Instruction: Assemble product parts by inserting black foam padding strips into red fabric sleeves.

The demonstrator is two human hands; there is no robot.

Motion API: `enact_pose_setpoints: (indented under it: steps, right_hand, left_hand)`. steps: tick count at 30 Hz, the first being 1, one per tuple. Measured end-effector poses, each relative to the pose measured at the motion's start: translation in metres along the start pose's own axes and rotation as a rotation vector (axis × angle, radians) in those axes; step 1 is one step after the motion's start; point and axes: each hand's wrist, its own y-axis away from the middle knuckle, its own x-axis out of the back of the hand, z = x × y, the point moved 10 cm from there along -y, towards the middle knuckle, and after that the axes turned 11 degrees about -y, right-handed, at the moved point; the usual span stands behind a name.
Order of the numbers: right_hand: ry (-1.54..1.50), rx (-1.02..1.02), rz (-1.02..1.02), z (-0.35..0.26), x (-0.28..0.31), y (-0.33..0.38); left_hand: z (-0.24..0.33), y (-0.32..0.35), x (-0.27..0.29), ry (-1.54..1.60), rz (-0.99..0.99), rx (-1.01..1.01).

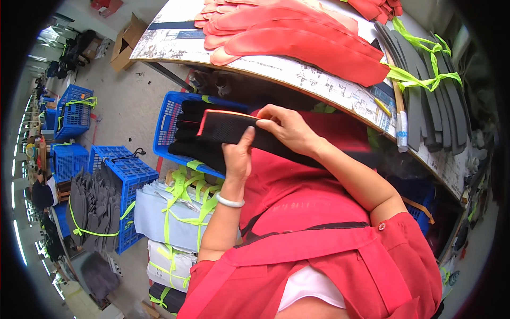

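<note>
A long black fabric strip (229, 131) with a mesh-like face and an orange-red edge is held up in front of my body. My left hand (238, 158) grips its lower edge, the thumb lying on the near face. At the upper edge, my right hand (289, 129) pinches the strip between thumb and fingers. The strip's far part runs right beneath my right hand and forearm, where it is partly hidden. Behind the strip, a blue plastic crate (163, 125) holds more black pieces (187, 118).
The worktable (311, 80) ahead carries stacked red fabric pieces (297, 45) and dark grey strips (425, 101) tied with neon ribbon. Tied pale-blue bundles (159, 215) stand at left, beside a blue crate (130, 181) and grey pieces (95, 204). A cardboard box (127, 42) lies farther off.
</note>
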Motion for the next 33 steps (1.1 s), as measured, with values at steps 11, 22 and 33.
enact_pose_setpoints:
  steps: [11, 22, 33]
  right_hand:
    - [0.053, 0.118, 0.015, -0.004, 0.000, 0.004]
    - [-0.041, -0.124, -0.017, 0.023, -0.003, 0.000]
    - [0.339, 0.021, -0.120, -0.005, -0.024, 0.008]
  left_hand:
    - [-0.008, 0.011, -0.009, 0.002, -0.085, 0.038]
    - [-0.013, 0.012, -0.002, -0.001, -0.060, 0.056]
    - [-0.011, 0.001, 0.025, -0.068, -0.111, 0.080]
